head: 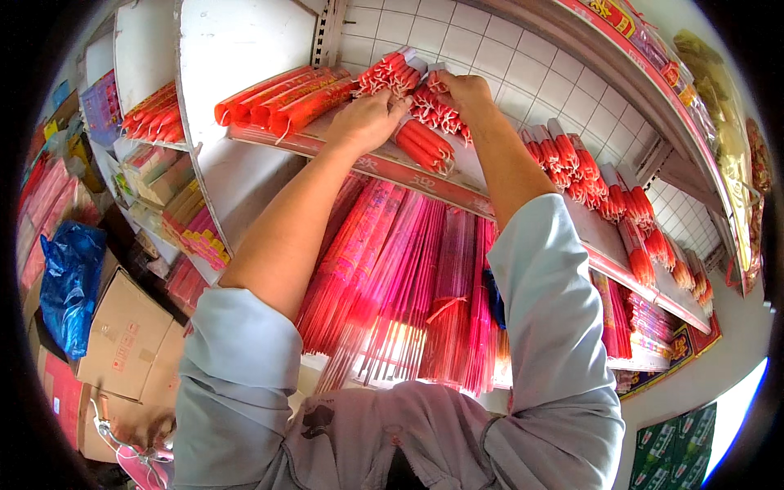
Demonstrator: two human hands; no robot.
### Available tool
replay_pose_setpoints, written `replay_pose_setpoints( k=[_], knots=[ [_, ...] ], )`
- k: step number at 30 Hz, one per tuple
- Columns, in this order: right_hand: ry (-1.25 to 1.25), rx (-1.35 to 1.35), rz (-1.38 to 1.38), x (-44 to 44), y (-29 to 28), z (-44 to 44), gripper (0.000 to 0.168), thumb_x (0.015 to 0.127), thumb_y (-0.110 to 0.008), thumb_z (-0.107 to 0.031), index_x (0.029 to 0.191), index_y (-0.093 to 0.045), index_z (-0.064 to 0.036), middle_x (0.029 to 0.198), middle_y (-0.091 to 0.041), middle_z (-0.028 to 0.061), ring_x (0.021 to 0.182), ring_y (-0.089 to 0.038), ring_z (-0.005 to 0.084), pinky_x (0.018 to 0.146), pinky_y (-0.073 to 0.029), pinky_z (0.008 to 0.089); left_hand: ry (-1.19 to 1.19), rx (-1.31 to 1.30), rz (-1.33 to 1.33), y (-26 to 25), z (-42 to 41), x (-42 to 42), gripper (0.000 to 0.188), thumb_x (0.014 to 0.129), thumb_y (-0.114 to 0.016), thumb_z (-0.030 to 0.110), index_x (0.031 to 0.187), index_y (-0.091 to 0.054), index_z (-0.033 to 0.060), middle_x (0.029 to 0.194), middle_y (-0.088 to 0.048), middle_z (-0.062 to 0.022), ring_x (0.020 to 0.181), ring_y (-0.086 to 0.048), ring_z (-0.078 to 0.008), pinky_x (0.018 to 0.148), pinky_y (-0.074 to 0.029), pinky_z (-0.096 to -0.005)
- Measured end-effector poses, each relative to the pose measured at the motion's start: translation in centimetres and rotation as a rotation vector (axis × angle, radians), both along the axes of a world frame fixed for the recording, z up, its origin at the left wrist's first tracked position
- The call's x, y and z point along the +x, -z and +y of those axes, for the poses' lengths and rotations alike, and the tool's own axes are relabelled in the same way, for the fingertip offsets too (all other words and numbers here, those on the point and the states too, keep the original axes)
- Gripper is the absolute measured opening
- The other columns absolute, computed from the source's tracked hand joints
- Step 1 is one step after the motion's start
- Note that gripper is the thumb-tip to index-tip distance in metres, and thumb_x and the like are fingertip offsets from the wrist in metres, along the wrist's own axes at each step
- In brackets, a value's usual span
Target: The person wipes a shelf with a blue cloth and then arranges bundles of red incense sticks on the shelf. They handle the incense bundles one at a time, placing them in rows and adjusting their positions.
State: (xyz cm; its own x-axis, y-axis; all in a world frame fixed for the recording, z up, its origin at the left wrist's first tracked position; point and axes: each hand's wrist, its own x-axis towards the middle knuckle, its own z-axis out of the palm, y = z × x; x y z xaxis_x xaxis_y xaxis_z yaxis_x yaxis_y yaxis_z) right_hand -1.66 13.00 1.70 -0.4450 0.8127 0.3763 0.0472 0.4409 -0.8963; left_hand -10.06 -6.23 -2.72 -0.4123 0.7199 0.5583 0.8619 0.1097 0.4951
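Observation:
Both my hands reach up to a shelf stacked with bundles of thin red candles, their white wicks facing me. My left hand (370, 116) is at the front of a stacked pile of bundles (392, 75); its fingertips are bent and partly hidden, so its hold is unclear. My right hand (465, 95) has its fingers around a small paper-wrapped bundle of red candles (437, 79) on top of another pile (432, 109). A separate candle bundle (424, 144) lies nearer the shelf's front edge, below and between my hands. Thick red candles in wrappers (288, 101) lie to the left.
More candle bundles (569, 159) line the shelf to the right. Pink and red incense sticks (392, 263) fill the shelf below. A red-edged upper shelf (667, 79) overhangs at right. A white side panel (245, 43), cardboard boxes (128, 337) and a blue plastic bag (72, 285) are at left.

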Motion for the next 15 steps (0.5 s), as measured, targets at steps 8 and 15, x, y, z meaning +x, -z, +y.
replay_pose_setpoints(
  k=[8,15],
  knots=[
    [0.280,0.467,-0.563,1.0,-1.1,-0.7,0.055,0.074,-0.052,-0.051,0.077,-0.062,0.003,0.075,-0.062,0.0190,0.078,-0.061,0.0283,0.073,-0.048,0.0347,0.016,0.014,-0.013,-0.4,0.2,0.9,0.052,0.084,-0.031,0.049,0.106,-0.048,0.0058,0.105,-0.055,-0.0198,0.100,-0.051,-0.0342,0.084,-0.039,-0.0437],
    [0.279,1.050,-0.686,9.0,-3.8,0.9,0.050,0.073,-0.056,-0.044,0.095,-0.060,0.001,0.076,-0.062,0.0163,0.067,-0.061,0.0267,0.066,-0.049,0.0327,0.026,0.047,0.026,0.1,0.8,0.0,0.053,0.084,-0.032,0.050,0.104,-0.050,0.0046,0.103,-0.055,-0.0205,0.100,-0.050,-0.0347,0.084,-0.039,-0.0436]
  ],
)
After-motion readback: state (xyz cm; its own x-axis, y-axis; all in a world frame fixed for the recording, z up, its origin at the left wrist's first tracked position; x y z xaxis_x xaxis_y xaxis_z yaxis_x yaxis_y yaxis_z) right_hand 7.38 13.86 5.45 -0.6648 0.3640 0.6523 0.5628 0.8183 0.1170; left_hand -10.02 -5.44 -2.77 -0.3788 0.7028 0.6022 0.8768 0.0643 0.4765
